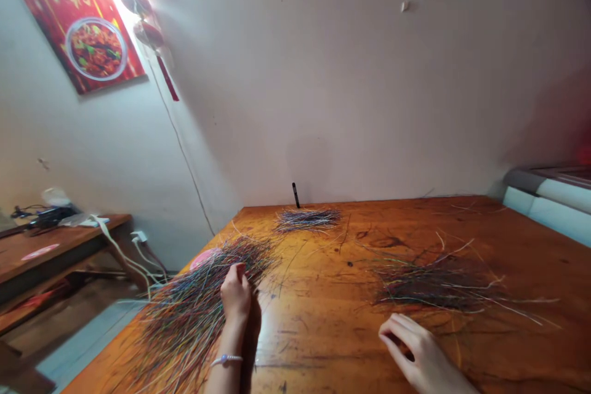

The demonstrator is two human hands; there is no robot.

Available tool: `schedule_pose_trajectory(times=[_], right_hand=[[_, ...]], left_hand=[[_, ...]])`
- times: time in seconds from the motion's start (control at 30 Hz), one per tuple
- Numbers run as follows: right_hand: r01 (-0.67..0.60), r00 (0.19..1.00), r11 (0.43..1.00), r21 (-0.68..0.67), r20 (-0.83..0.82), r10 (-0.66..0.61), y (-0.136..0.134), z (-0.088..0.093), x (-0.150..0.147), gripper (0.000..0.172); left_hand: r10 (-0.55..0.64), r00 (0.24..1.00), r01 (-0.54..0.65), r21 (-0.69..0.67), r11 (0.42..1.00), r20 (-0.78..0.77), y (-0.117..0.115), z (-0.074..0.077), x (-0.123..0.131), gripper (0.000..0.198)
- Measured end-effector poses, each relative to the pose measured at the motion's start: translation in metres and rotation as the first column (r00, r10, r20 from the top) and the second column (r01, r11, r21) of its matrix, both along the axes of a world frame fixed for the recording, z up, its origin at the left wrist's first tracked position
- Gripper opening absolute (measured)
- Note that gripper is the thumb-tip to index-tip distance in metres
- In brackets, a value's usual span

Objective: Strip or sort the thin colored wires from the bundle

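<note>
My left hand (236,292) rests at the right edge of a large heap of thin multicoloured strands (194,308) on the left of a glossy wooden table (323,320). Its fingers are curled into the strands, and a bead bracelet circles the wrist. My right hand (410,345) hovers low over bare wood at the near right, fingers bent and close together, just short of a darker, looser heap of strands (438,286). I cannot make out anything in it.
A small third bundle of strands (307,218) lies by the far edge, with a thin black stick (296,195) standing behind it against the wall. A low side table with cables (55,240) stands at left. A white appliance (549,197) borders the right.
</note>
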State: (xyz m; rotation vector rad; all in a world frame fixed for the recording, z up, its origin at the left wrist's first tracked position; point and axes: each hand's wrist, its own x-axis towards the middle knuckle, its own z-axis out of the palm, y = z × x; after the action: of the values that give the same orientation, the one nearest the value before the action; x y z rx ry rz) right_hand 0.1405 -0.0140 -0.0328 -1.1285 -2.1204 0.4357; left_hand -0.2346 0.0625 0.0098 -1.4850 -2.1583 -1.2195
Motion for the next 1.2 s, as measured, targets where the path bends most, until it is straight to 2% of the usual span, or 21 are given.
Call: schedule_pose_trajectory(times=[0.13, 0.2, 0.27, 0.4, 0.5, 0.83, 0.97, 1.1, 1.2], right_hand=[[0.005, 1.0, 1.0, -0.013, 0.006, -0.005, 0.0, 0.011, -0.003, 0.015], [0.017, 1.0, 1.0, -0.017, 0.009, -0.016, 0.001, 0.014, -0.005, 0.016], [0.034, 0.999, 0.999, -0.015, 0.006, -0.034, 0.004, 0.014, -0.006, 0.014], [0.066, 0.998, 0.998, -0.003, 0.013, -0.066, 0.008, 0.012, -0.006, 0.012], [0.055, 0.998, 0.998, -0.001, 0.015, -0.055, 0.008, 0.012, -0.006, 0.011], [0.061, 0.998, 0.998, -0.032, 0.026, -0.061, 0.006, 0.017, -0.006, 0.012], [0.091, 0.996, 0.995, -0.033, 0.004, -0.091, 0.007, 0.019, -0.004, 0.013], [0.158, 0.987, 0.987, -0.038, -0.036, -0.159, 0.007, 0.024, -0.001, 0.016], [0.187, 0.981, 0.982, -0.04, -0.05, -0.188, 0.007, 0.028, 0.0, 0.018]], left_hand=[[0.014, 0.988, -0.04, -0.164, 0.986, -0.157, -0.003, 0.008, 0.004, 0.027], [0.045, 0.981, -0.091, -0.247, 0.965, -0.189, -0.005, 0.015, 0.008, 0.029], [0.11, 0.98, -0.163, -0.347, 0.924, -0.167, -0.005, 0.023, 0.011, 0.032], [0.18, 0.98, -0.198, -0.555, 0.808, -0.088, 0.0, 0.03, 0.015, 0.036], [0.238, 0.969, -0.227, -0.603, 0.765, -0.063, 0.005, 0.03, 0.014, 0.042], [0.228, 0.974, -0.173, -0.628, 0.758, 0.007, 0.012, 0.027, 0.005, 0.051], [0.234, 0.972, -0.171, -0.638, 0.75, 0.014, 0.011, 0.027, 0.006, 0.048], [0.106, 0.994, -0.103, -0.593, 0.799, -0.03, 0.008, 0.026, 0.008, 0.032], [-0.052, 0.999, 0.036, -0.52, 0.853, -0.017, 0.009, 0.022, 0.008, 0.03]])
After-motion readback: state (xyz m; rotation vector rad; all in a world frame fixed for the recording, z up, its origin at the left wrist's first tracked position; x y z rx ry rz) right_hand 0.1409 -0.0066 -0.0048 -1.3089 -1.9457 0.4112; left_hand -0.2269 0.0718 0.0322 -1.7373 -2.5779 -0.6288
